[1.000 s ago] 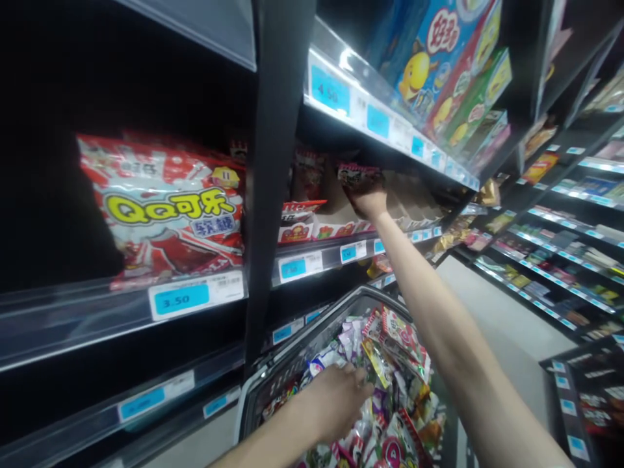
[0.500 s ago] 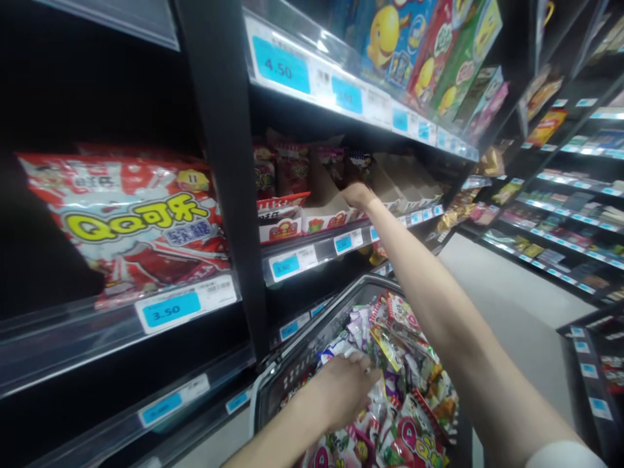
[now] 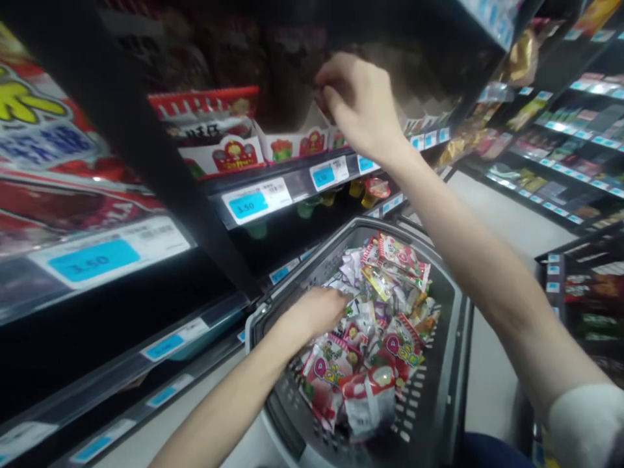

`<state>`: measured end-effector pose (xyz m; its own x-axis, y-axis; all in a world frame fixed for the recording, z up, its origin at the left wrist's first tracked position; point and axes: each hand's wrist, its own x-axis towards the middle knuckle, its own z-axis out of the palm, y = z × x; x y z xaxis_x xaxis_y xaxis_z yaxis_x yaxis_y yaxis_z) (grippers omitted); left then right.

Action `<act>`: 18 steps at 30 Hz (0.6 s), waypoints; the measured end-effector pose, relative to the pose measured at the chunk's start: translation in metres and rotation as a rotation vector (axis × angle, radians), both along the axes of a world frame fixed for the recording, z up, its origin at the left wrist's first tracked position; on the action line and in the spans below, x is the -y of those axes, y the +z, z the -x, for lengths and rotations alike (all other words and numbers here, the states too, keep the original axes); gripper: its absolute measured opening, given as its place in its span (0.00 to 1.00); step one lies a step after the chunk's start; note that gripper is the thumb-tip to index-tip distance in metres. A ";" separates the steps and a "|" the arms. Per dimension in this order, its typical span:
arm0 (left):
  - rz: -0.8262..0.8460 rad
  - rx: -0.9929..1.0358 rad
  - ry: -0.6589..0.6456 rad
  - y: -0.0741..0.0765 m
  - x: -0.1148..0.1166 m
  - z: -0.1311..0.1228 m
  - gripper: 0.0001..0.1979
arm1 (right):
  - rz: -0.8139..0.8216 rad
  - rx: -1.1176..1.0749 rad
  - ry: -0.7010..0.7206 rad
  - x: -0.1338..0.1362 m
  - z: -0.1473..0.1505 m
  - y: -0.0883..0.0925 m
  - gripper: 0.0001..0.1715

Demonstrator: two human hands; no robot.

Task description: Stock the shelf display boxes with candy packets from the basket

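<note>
My left hand (image 3: 319,312) reaches down into a grey shopping basket (image 3: 461,325), among colourful gummy candy packets (image 3: 326,370). Its fingertips are hidden against the packets there. Up at the shelf, my right hand (image 3: 363,104) is in front of open cardboard display boxes (image 3: 292,143), its fingers curled and the thumb bent in. Whatever it may hold is blurred and dark. Near the basket's front lies a red and white packet (image 3: 368,403). To the left of the right hand, a red candy bag (image 3: 209,117) stands in its display box.
A black shelf post (image 3: 160,162) slants down on the left, beside a large red candy bag (image 3: 58,162). Price tags (image 3: 256,203) line the shelf edges. An aisle floor (image 3: 507,201) and further stocked shelves (image 3: 575,149) lie to the right.
My right hand has come out of the display box towards me. The view has dropped and come closer to the shelf. My left hand stays among the packets.
</note>
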<state>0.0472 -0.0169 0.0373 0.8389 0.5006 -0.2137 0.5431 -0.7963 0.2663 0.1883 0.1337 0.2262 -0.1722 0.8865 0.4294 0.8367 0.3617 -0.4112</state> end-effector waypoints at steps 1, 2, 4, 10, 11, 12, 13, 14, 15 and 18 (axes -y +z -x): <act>0.004 -0.023 0.011 0.001 -0.001 0.000 0.17 | -0.100 0.020 0.080 0.025 -0.006 -0.009 0.18; 0.009 -0.051 0.023 0.001 -0.002 0.000 0.17 | -0.168 0.041 0.156 0.048 -0.013 -0.020 0.17; 0.020 -0.101 0.037 0.003 -0.004 0.001 0.18 | -0.198 0.051 0.259 0.085 -0.029 -0.050 0.16; 0.034 -0.244 0.079 -0.004 -0.012 0.001 0.19 | 0.203 0.248 0.487 0.122 -0.068 -0.150 0.15; 0.044 -0.262 0.082 -0.006 -0.013 0.001 0.19 | 0.249 0.306 0.511 0.123 -0.072 -0.163 0.15; 0.054 -0.276 0.085 -0.007 -0.013 0.001 0.20 | 0.286 0.352 0.530 0.123 -0.075 -0.174 0.15; 0.067 -0.289 0.090 -0.009 -0.013 0.002 0.20 | 0.319 0.381 0.544 0.124 -0.078 -0.182 0.15; 0.083 -0.304 0.097 -0.010 -0.014 0.002 0.21 | 0.350 0.398 0.553 0.124 -0.080 -0.189 0.15; 0.101 -0.320 0.107 -0.011 -0.014 0.003 0.21 | 0.378 0.403 0.548 0.125 -0.081 -0.195 0.14; 0.149 -0.360 0.149 -0.010 -0.017 0.005 0.21 | 0.460 0.405 0.500 0.126 -0.081 -0.204 0.16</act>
<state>0.0424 0.0003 0.0274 0.6179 0.5522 -0.5597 0.7291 -0.6689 0.1449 0.2697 0.0082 0.0220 -0.6614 0.7363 -0.1425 0.7365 0.6019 -0.3087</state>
